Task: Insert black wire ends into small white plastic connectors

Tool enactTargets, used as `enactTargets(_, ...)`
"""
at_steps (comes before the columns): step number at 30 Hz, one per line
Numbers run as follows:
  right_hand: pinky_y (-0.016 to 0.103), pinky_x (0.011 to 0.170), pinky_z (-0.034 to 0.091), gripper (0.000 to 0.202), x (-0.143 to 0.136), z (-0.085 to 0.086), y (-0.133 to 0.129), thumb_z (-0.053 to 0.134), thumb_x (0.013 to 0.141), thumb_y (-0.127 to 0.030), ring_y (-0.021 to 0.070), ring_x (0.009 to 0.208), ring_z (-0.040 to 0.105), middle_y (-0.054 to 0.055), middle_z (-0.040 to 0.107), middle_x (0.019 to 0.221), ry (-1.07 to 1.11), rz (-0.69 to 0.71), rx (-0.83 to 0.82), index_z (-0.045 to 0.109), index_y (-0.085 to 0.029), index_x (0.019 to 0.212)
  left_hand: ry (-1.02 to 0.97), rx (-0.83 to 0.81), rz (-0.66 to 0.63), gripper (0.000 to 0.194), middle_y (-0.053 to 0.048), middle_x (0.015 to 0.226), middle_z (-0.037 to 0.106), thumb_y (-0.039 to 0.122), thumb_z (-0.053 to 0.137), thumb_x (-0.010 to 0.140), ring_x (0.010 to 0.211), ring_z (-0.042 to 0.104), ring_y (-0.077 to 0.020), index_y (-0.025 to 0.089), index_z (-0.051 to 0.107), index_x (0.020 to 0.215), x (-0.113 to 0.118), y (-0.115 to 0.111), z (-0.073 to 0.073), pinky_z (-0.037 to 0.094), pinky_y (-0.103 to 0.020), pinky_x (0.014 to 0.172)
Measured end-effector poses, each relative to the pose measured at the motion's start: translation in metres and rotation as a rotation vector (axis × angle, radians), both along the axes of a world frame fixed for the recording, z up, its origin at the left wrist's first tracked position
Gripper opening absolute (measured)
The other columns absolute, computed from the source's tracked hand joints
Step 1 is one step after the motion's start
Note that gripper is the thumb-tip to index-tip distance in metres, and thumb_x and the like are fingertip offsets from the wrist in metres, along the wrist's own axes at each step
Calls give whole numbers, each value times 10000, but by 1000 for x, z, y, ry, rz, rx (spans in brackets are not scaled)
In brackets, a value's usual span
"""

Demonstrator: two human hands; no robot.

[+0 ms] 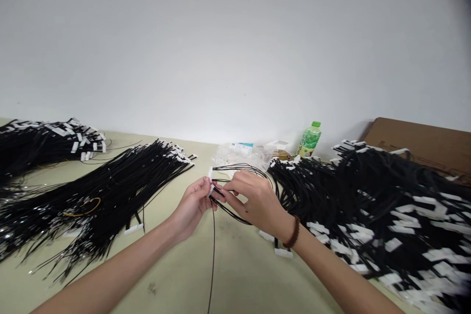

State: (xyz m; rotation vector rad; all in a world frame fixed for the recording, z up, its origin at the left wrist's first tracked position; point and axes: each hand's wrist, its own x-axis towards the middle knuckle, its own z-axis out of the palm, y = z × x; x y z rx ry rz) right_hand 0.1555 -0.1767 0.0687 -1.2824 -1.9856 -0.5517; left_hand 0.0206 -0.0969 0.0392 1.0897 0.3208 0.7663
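Observation:
In the middle of the head view, my left hand (196, 198) pinches a white plastic connector (210, 174) between thumb and fingers. Several thin black wires (239, 167) run from the connector and loop off to the right. My right hand (253, 196), with a brown beaded bracelet (293, 232) at the wrist, has its fingertips closed on black wire close to the connector. One single black wire (213, 255) hangs down from the hands toward the near edge of the view. How the wire ends sit in the connector is hidden by my fingers.
Black wire bundles (121, 191) with white ends lie at the left. A large heap of black cables (331, 191) with white connectors fills the right. A clear plastic bag (235, 154), a green-capped bottle (309, 140) and brown cardboard (423, 144) stand by the wall.

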Motion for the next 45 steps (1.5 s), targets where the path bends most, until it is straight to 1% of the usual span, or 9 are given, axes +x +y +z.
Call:
enactTargets(17,207,584,285,199,-1,-3,1,448,837,-262,79,629,386,-2,486,637,-28,-4,-7,567,-154,719,12,3,7,207,-17,655,545,331,533,788,522,477,-74,126,543,755,0,1,-2,392,-183,481)
enactTargets(26,215,581,264,135,-4,-3,0,463,825,-225,87,619,387,-7,495,632,-95,-2,-11,568,-167,764,18,21,-3,227,2,671,514,358,536,781,530,441,-65,137,521,736,0,-1,-1,388,-183,487)
enactTargets(33,212,580,256,134,-4,-2,-1,455,831,-227,87,622,384,-9,491,635,-107,-11,-21,564,-169,779,21,32,-4,244,0,665,510,371,536,778,531,439,-65,133,517,727,0,1,-3,389,-183,490)
enactTargets(45,215,580,247,142,-5,-2,-1,445,834,-224,87,626,382,-5,489,634,-121,-17,-28,567,-166,790,23,19,6,223,3,648,499,345,532,786,508,430,-60,130,522,729,0,0,-2,395,-178,477)
